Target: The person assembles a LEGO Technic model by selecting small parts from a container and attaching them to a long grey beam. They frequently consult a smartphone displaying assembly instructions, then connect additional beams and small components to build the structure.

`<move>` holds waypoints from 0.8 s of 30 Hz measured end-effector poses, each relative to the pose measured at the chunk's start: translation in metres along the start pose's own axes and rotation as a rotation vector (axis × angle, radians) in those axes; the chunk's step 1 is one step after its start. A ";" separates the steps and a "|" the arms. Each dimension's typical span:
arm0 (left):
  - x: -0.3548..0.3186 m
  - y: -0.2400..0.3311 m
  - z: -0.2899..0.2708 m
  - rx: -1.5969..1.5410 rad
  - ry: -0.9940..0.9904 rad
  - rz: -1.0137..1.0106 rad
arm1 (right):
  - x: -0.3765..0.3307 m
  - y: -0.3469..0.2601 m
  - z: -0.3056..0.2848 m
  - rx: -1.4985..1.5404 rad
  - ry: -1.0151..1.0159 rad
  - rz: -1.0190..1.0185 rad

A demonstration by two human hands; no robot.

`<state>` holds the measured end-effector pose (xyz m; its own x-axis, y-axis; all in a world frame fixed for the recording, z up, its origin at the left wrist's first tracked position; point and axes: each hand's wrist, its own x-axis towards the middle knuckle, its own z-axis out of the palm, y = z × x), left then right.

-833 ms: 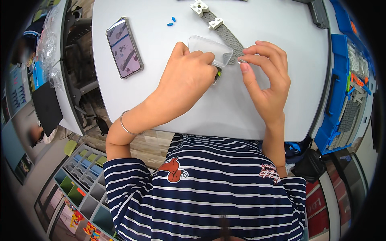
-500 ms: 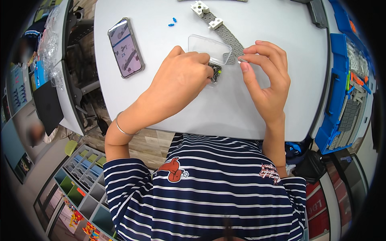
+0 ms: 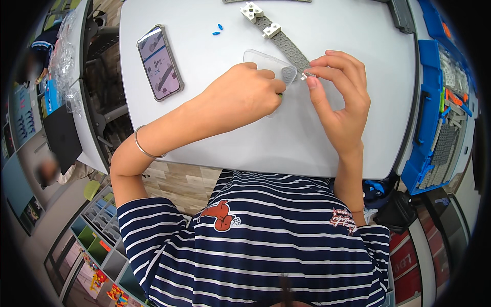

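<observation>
Fingers, right hand (image 3: 341,97): thumb and forefinger pinched on a tiny white brick piece (image 3: 305,75), the other fingers curled loosely above it.
Fingers, left hand (image 3: 244,96): bunched and folded down onto the desk, their tips touching the clear plastic tray (image 3: 267,64); a sliver of something green shows under them, too hidden to name.
White brick piece: held at the near end of the grey brick strip (image 3: 286,43), touching or just off it; I cannot tell which.
Grey brick strip: lies slanted from the far edge of the desk toward its middle, with two white blocks (image 3: 261,19) sitting on its far part.
Clear plastic tray: flat near the middle of the desk, just beside the strip, partly under the left hand.
Phone (image 3: 159,62): face up with its screen lit, near the desk's left edge, well apart from both hands.
Blue bits (image 3: 218,29): two small pieces near the far edge, between phone and strip.
Desk (image 3: 245,138): white, rounded corners.
Blue sorting case (image 3: 440,107): stands open beyond the desk's right edge, holding grey and coloured parts.
Bracelet (image 3: 143,148): thin metal ring on the left wrist, at the near-left edge.
</observation>
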<state>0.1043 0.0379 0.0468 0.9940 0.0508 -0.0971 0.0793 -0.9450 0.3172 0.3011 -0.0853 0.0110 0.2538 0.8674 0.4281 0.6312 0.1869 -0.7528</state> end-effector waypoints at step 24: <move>-0.025 -0.022 -0.064 -0.551 0.357 -0.292 | 0.016 -0.012 -0.001 0.036 -0.056 -0.005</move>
<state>0.0826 0.0778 0.1031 0.8830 0.4681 0.0340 0.2787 -0.5812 0.7646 0.2986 -0.0740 0.0273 0.2087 0.8904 0.4046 0.6056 0.2072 -0.7683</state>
